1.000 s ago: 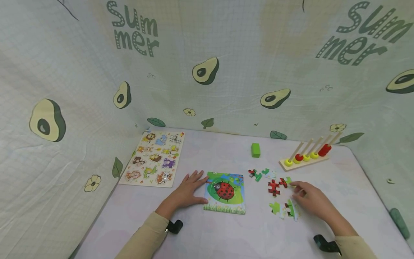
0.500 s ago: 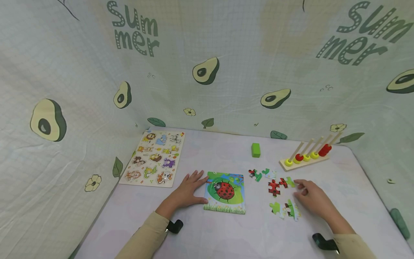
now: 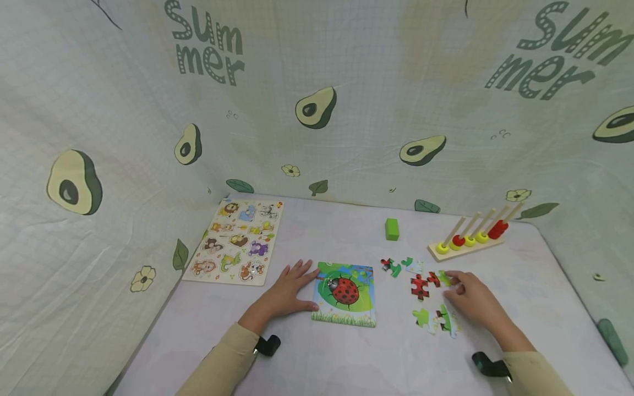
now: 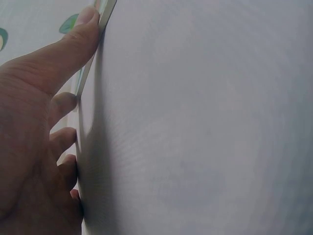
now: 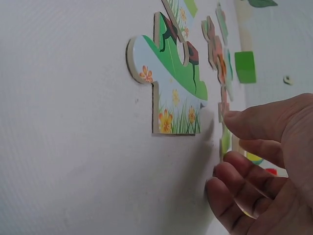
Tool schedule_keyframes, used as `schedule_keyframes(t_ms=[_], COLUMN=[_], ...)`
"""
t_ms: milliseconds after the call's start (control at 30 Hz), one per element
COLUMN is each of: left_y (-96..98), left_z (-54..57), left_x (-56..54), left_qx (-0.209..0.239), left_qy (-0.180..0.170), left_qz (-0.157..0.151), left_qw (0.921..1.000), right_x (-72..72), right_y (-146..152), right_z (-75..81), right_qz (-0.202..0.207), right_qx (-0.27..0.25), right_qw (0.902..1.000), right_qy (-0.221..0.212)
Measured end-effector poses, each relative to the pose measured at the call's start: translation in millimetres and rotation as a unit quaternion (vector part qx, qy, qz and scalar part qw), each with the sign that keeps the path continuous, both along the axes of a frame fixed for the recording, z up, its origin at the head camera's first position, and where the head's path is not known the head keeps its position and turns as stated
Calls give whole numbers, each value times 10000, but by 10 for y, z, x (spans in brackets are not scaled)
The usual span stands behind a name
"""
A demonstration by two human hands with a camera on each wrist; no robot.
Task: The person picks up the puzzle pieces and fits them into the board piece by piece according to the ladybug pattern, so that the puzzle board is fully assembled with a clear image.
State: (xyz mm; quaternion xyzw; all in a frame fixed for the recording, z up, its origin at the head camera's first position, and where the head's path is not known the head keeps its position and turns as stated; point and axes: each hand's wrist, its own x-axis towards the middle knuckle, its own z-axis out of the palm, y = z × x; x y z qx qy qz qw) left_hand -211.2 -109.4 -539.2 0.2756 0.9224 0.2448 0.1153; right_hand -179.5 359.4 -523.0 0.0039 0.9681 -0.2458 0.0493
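A square ladybug puzzle board [image 3: 366, 286] lies on the table in front of me in the head view. My left hand [image 3: 284, 294] is spread flat beside it, thumb and index fingertip touching its left edge. To the right are loose jigsaw pieces, among them a red piece [image 3: 419, 287] and a light green piece [image 3: 445, 278]. The index finger of my right hand [image 3: 473, 300] reaches to the light green piece and touches it. The right wrist view shows my thumb apart from the loosely bent fingers, and a flowered grass piece [image 5: 178, 98] lying nearer the camera.
A green block [image 3: 392, 230] stands behind the pieces. At the back right is a wooden peg stand [image 3: 465, 250] with red and yellow beads. An animal puzzle board [image 3: 238, 242] lies at the back left. Patterned cloth [image 3: 356, 165] hangs round the table.
My right hand first drew slightly back from the light green piece, then moved forward and left to touch it again. My left hand and the ladybug board stay put.
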Motion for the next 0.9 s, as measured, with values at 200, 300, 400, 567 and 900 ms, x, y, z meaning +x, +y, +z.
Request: schedule_keyframes(t_ms=[200, 300, 400, 567, 900], left_y=[4, 5, 8, 1, 1], left_z=[5, 4, 4, 4, -16], left_x=[0, 0, 2, 7, -16], left_qx=[-55, -42, -23, -17, -81], left_qy=[15, -4, -17, -29, 6], left_qz=[3, 18, 18, 2, -16], left_qw=[10000, 10000, 10000, 10000, 10000], right_x=[-27, -75, -136, -283, -588], right_y=[-105, -217, -349, -600, -899], right_z=[22, 33, 56, 83, 38], right_qz=[75, 222, 477, 908, 1331], right_qx=[-61, -45, -102, -208, -12], right_qw=[9999, 9997, 9987, 9952, 9910], right_qy=[-64, -17, 122, 307, 111])
